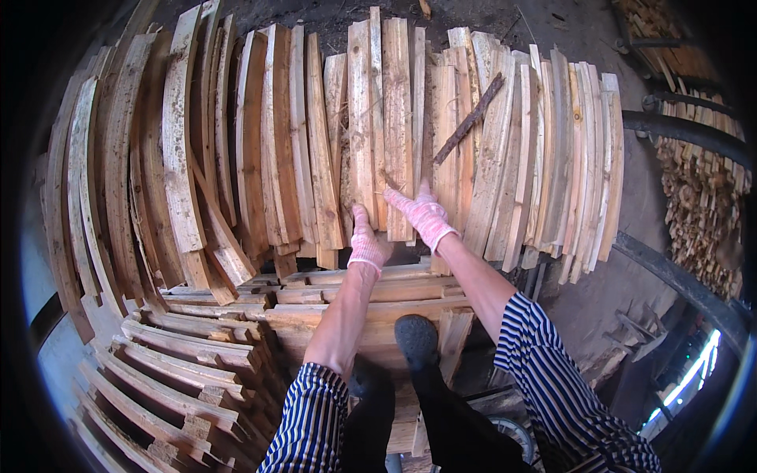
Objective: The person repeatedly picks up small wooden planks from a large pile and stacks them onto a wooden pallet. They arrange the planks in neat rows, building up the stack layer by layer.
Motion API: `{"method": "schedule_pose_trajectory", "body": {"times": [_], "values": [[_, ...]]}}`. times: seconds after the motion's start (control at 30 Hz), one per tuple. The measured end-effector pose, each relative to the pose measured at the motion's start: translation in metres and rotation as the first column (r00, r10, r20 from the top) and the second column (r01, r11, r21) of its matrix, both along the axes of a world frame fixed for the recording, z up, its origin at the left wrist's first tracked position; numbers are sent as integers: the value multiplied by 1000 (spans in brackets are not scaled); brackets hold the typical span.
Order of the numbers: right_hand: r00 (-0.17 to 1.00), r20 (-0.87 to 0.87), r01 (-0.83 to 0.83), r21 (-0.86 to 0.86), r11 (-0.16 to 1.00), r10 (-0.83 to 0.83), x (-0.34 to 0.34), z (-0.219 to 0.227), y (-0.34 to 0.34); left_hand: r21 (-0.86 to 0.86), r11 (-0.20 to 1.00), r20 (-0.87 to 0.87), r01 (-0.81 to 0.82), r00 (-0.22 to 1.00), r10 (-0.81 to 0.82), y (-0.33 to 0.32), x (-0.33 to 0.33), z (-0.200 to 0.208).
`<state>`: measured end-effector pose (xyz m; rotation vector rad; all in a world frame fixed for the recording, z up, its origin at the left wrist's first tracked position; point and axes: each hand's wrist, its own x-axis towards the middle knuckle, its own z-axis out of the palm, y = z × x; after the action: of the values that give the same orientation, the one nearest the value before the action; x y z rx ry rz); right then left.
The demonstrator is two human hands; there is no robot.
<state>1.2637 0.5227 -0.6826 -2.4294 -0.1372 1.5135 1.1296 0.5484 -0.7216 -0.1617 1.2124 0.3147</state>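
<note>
Rough-sawn wooden slats (360, 118) lie side by side in a long row across the view, their ends pointing away from me and toward me. My left hand (369, 243), in a pale pink knit glove, grips the near end of a slat in the middle, with its other fingers partly hidden by the wood. Just to its right, my right hand (426, 217) wears a matching glove. It closes over the near part of a neighbouring wooden slat (399, 126), one finger stretched across the top and others going down beside it.
A dark bark-covered stick (469, 118) lies across the slats right of centre. Below the row, more lumber (378, 293) is piled near my shoe (416, 340), with a slat stack (181, 370) at lower left. Dark metal bars (682, 130) and another wood pile (702, 205) stand at right.
</note>
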Motion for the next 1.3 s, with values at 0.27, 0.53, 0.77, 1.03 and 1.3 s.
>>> {"method": "schedule_pose_trajectory", "body": {"times": [0.27,0.53,0.77,1.03,1.3], "values": [[995,-21,98,88,991,-96,8,-6,-4,-129,972,-30,-199,980,196,21,0,-13],[955,-122,295,280,913,-271,-27,-8,3,-141,982,-13,-126,992,126,54,-46,0],[810,-524,514,414,751,-266,-9,-15,1,-131,989,-76,-75,995,66,45,-50,2],[630,-713,686,324,651,-308,104,18,-34,443,888,286,122,920,-269,92,56,54],[842,-465,483,426,765,-273,71,123,-42,476,759,103,445,828,-551,91,64,165]]}}
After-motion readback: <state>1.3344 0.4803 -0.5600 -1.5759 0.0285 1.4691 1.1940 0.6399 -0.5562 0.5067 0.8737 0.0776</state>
